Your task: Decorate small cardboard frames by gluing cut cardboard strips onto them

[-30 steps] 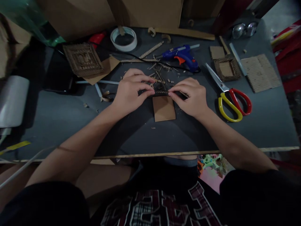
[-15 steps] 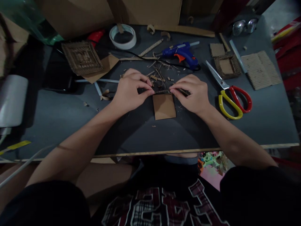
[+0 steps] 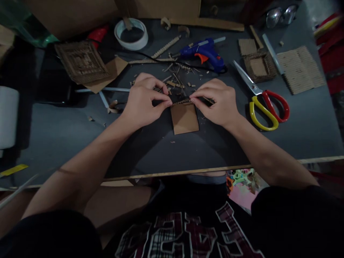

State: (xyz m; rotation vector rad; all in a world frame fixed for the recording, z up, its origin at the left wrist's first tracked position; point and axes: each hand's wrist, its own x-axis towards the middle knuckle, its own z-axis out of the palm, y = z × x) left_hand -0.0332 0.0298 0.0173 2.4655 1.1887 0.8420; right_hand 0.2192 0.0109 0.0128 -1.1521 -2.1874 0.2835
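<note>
Seen from the wearer's head, two bare hands meet over a dark desk (image 3: 150,154). The left hand (image 3: 146,100) and right hand (image 3: 217,100) each have thumb and forefinger pinched together, gripping opposite ends of a thin corrugated strip (image 3: 181,101). The strip runs between the fingers along the far edge of a flat brown cardboard square (image 3: 185,120); whether it touches the square cannot be told. Something slender shows in the hollow of the right hand, too dim to make out.

The square lies on the desk, near the centre of the view. Just beyond the hands are scattered scraps (image 3: 172,84), and past those a blue glue gun (image 3: 196,52) with an orange trigger, lying on its side. To the right of the right hand lie scissors (image 3: 254,90), blades pointing away, one handle yellow, the other red. Behind them sits a small square tray (image 3: 248,68) with ridged walls, then a glue stick (image 3: 272,53) and a corrugated sheet (image 3: 301,70). Beyond the left hand, a ridged brown panel (image 3: 83,62) rests on a piece of cardboard (image 3: 118,68), with a white tape roll (image 3: 138,46) farther back.
</note>
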